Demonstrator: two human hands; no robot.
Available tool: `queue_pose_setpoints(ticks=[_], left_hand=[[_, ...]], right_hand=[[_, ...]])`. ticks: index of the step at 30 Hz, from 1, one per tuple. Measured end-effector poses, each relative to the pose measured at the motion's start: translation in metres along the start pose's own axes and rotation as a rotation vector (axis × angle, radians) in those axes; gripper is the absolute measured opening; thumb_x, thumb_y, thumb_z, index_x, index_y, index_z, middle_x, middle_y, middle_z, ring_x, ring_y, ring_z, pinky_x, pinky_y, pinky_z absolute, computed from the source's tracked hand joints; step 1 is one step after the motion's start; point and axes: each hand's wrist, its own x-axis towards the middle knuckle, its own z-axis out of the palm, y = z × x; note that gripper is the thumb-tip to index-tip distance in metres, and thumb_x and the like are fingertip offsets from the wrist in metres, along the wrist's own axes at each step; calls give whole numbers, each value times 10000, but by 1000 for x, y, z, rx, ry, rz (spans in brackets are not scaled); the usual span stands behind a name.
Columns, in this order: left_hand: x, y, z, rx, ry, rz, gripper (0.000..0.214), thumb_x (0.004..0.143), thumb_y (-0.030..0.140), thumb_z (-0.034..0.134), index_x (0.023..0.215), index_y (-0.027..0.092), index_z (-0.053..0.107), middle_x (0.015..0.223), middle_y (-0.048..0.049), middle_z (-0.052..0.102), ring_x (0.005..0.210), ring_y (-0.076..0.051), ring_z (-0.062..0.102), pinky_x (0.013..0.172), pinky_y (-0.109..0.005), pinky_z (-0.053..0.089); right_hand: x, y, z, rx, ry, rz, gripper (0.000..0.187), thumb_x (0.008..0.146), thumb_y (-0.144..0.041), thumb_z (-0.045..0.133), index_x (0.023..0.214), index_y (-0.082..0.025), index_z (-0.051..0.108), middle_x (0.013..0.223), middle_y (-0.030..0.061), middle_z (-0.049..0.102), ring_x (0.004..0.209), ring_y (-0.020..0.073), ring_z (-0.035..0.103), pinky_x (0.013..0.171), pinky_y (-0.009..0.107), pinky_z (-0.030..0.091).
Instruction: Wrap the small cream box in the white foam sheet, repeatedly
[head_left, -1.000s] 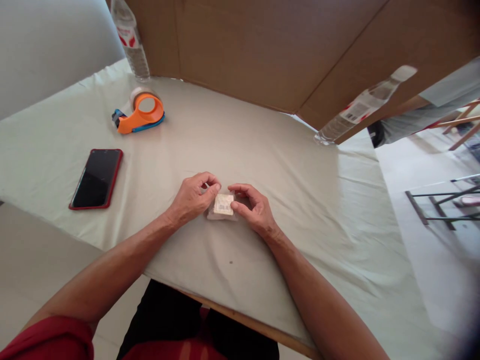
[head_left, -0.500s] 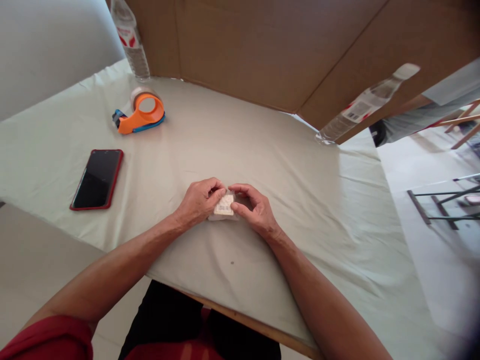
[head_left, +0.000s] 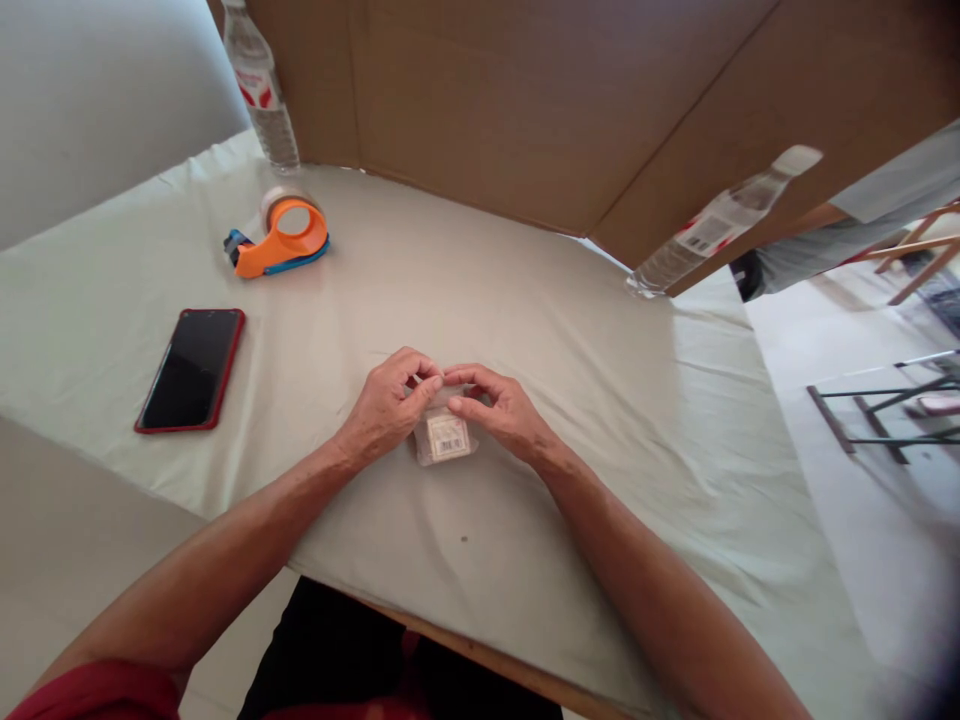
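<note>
A small clear plastic packet (head_left: pixel 445 438) with a white label lies on the pale green cloth of the table (head_left: pixel 570 420), near the front middle. My left hand (head_left: pixel 388 403) pinches the packet's top edge from the left, fingers curled. From the right, my right hand (head_left: pixel 499 408) pinches the same top edge, thumb and fingers pressed together. The fingertips of both hands meet above the label.
A red-cased phone (head_left: pixel 191 368) lies screen up at the left. An orange tape dispenser (head_left: pixel 282 234) sits behind it. Two water bottles stand at the back left (head_left: pixel 259 82) and at the right (head_left: pixel 712 228) against a cardboard wall (head_left: pixel 525 100). Floor and furniture legs lie beyond the right edge.
Both hands moved from the packet's sides up to its top edge. The label, partly covered before, now shows in full below the fingers. The camera tilted slightly.
</note>
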Motion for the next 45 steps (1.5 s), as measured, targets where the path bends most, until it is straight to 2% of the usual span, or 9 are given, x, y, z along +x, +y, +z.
queue_pose_setpoints(ticks=[6, 10, 17, 22, 30, 37, 40, 42, 45], left_hand=[[0, 0, -1, -89, 35, 7, 125, 889, 262, 597, 813, 180, 652, 854, -29, 647, 803, -145, 577, 757, -271, 479], [-1, 5, -3, -232, 34, -150, 221, 912, 377, 608, 982, 172, 654, 963, -52, 670, 857, -155, 603, 767, -275, 484], [-1, 3, 0, -420, -309, -391, 423, 802, 428, 694, 1108, 145, 626, 926, -67, 705, 851, -193, 655, 771, -310, 503], [-5, -3, 6, -333, -375, -452, 529, 749, 346, 701, 1226, 143, 593, 857, -34, 699, 769, -165, 629, 726, -295, 474], [-4, -7, 8, -315, -277, -450, 344, 758, 294, 632, 1070, 154, 665, 679, 32, 593, 592, -106, 511, 580, -235, 408], [1, 11, -1, -349, -206, -441, 215, 792, 381, 655, 785, 166, 662, 661, 25, 567, 608, -106, 480, 590, -233, 405], [2, 11, -2, -363, -165, -449, 250, 799, 414, 655, 731, 174, 632, 645, 27, 559, 605, -109, 471, 607, -244, 403], [3, 7, -3, -393, -136, -460, 266, 794, 431, 660, 730, 174, 626, 651, 24, 565, 608, -111, 472, 616, -250, 403], [5, -2, -3, -449, -78, -485, 263, 778, 428, 674, 756, 168, 636, 679, 18, 581, 623, -108, 488, 638, -253, 418]], right_hand=[[16, -5, 8, 80, -8, -40, 174, 791, -374, 744, 760, -204, 723, 980, 45, 720, 927, 181, 634, 836, 322, 461], [18, -6, 8, 157, 62, -38, 226, 778, -404, 761, 710, -198, 700, 915, 39, 710, 851, 164, 615, 788, 307, 471], [20, 1, -3, 310, 299, 105, 251, 719, -416, 760, 689, -193, 649, 642, -32, 573, 593, 101, 459, 564, 253, 380], [26, 2, -10, 366, 457, 80, 250, 689, -405, 749, 668, -203, 603, 614, -46, 521, 577, 95, 420, 549, 251, 364], [27, 3, -27, 25, 586, -69, 259, 898, -454, 555, 823, -210, 602, 760, -19, 590, 678, 113, 525, 631, 264, 421], [-2, -43, -14, -624, 162, -9, 403, 774, -584, 730, 903, -217, 622, 773, 15, 639, 632, 144, 504, 606, 291, 352], [-2, -41, -4, -817, 153, 19, 380, 776, -513, 717, 997, -214, 635, 940, 78, 701, 703, 184, 558, 621, 296, 338], [2, -32, -7, -853, 179, 45, 166, 837, -373, 619, 872, -212, 642, 842, 70, 699, 672, 180, 547, 613, 300, 320], [9, -20, -23, -735, 224, 72, 180, 841, -243, 512, 696, -215, 616, 642, 29, 630, 601, 164, 513, 607, 308, 329]])
